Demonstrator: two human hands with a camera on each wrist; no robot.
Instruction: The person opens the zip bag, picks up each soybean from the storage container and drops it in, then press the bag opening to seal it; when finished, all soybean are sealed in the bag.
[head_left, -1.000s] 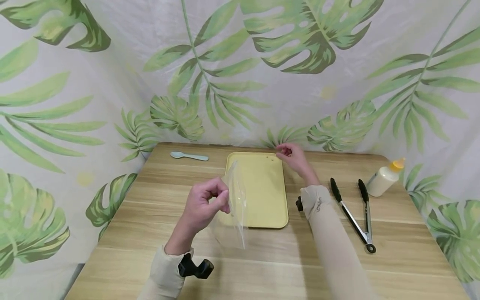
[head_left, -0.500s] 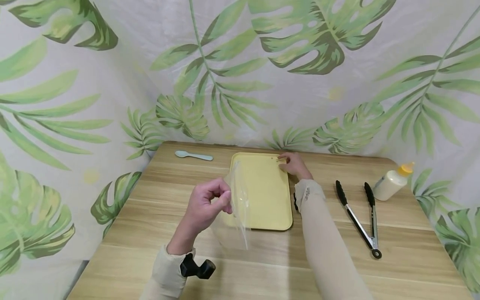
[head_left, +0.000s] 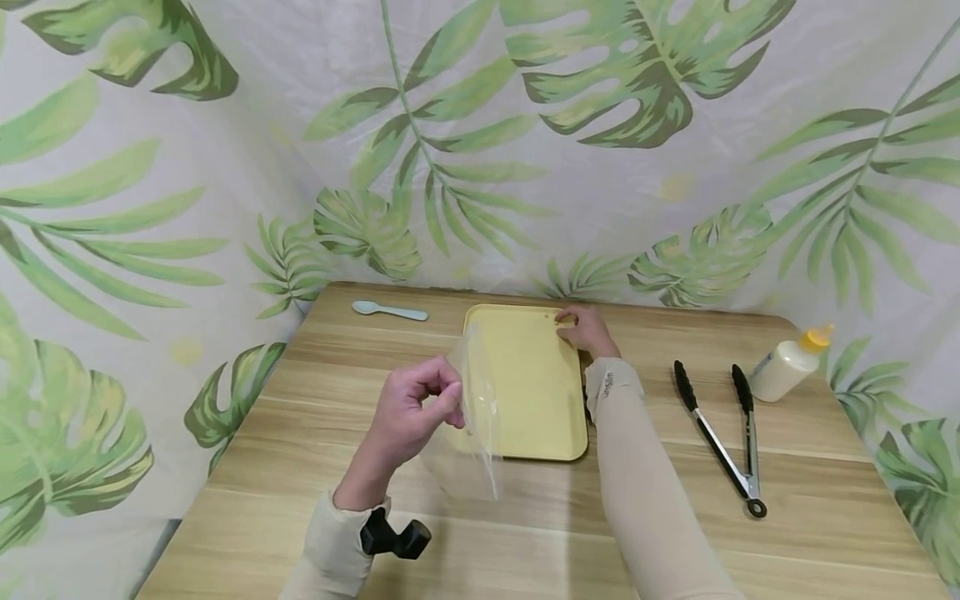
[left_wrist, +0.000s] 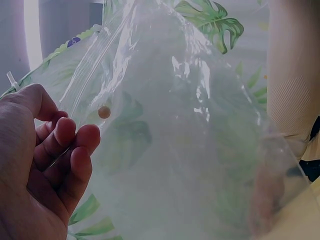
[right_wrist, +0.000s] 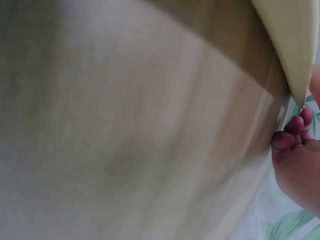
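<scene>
My left hand [head_left: 416,408] pinches the top edge of a clear plastic bag [head_left: 480,417], which hangs over the left side of a yellow tray [head_left: 532,392]. A small round tan spot [left_wrist: 104,112] shows on or in the bag near the fingers in the left wrist view; its kind is unclear. At the tray's far right corner, my right hand [head_left: 588,331] bends over the rim, index finger and thumb spread apart beside a few tiny brown bits [head_left: 547,316]. The right wrist view shows curled fingers [right_wrist: 295,125] by the tray's corner.
On the wooden table [head_left: 360,375], a pale blue spoon [head_left: 390,311] lies at the far left. Spread tongs [head_left: 723,442] with black tips lie right of the tray, near a yellow-capped white bottle [head_left: 787,367]. A leaf-print curtain [head_left: 465,167] hangs behind the table.
My right hand has come down from beside the tray's far right corner onto it. The left hand keeps its hold on the bag. The head view has shifted slightly.
</scene>
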